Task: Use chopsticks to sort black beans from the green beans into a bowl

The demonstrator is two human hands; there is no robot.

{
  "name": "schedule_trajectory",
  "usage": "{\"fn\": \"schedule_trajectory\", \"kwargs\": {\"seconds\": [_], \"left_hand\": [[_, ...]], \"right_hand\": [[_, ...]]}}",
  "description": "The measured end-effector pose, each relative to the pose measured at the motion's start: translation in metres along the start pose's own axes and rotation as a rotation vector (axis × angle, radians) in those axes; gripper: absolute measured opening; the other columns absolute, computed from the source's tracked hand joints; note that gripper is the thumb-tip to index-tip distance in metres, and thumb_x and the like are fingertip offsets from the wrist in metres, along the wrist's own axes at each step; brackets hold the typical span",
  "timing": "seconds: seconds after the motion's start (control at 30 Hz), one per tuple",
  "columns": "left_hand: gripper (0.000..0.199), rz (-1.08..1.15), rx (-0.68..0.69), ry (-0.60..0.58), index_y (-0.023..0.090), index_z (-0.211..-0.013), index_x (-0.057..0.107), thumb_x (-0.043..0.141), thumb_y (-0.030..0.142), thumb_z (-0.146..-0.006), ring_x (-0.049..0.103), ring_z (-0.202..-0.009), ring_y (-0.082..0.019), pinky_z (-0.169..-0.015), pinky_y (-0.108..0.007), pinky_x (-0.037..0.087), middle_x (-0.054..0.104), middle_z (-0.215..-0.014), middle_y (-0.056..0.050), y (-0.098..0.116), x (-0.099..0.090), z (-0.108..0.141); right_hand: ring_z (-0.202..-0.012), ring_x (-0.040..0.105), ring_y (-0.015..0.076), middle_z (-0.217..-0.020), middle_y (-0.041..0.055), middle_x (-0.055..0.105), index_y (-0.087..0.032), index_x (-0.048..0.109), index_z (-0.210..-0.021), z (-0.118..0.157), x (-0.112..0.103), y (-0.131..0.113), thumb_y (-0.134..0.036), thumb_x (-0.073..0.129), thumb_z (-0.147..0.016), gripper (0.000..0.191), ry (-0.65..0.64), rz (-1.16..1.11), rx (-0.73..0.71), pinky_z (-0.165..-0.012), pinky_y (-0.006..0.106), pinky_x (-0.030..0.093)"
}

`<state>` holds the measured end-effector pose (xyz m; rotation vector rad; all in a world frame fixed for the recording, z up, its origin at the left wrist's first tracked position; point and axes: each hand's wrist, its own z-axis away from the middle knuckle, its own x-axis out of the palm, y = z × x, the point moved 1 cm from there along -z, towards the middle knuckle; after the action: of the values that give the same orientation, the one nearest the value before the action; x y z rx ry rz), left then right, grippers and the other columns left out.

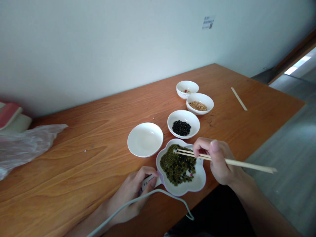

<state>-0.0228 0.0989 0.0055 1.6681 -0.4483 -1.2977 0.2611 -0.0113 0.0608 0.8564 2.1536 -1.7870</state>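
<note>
My right hand (218, 161) holds a pair of wooden chopsticks (237, 162), their tips resting over the green and black beans in a flower-shaped white and purple dish (197, 184) at the table's near edge. My left hand (134, 194) rests on the table beside the dish's left rim, fingers curled on a small white object (147, 181). Behind the dish stand an empty white bowl (145, 139) and a white bowl with black beans (183, 124).
Farther back are a bowl of tan beans (199, 103) and a small bowl with a few reddish bits (187, 89). A chopstick wrapper (239, 98) lies at the right, a clear plastic bag (27, 143) at the left. A pale cable (148, 197) crosses my left wrist.
</note>
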Motion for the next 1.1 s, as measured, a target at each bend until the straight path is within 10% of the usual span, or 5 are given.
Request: {"fn": "schedule_trajectory", "kwargs": {"seconds": [1.1], "left_hand": [[0.014, -0.021, -0.009, 0.003, 0.026, -0.122, 0.053, 0.045, 0.028, -0.11, 0.069, -0.081, -0.014, -0.072, -0.023, 0.057, 0.071, -0.098, -0.001, 0.003, -0.001, 0.0]], "right_hand": [[-0.062, 0.051, 0.0172, -0.066, 0.0017, 0.055, -0.022, 0.056, -0.073, -0.001, 0.009, 0.011, -0.069, 0.007, -0.107, 0.075, 0.01, -0.111, 0.056, -0.059, 0.034, 0.034]]}}
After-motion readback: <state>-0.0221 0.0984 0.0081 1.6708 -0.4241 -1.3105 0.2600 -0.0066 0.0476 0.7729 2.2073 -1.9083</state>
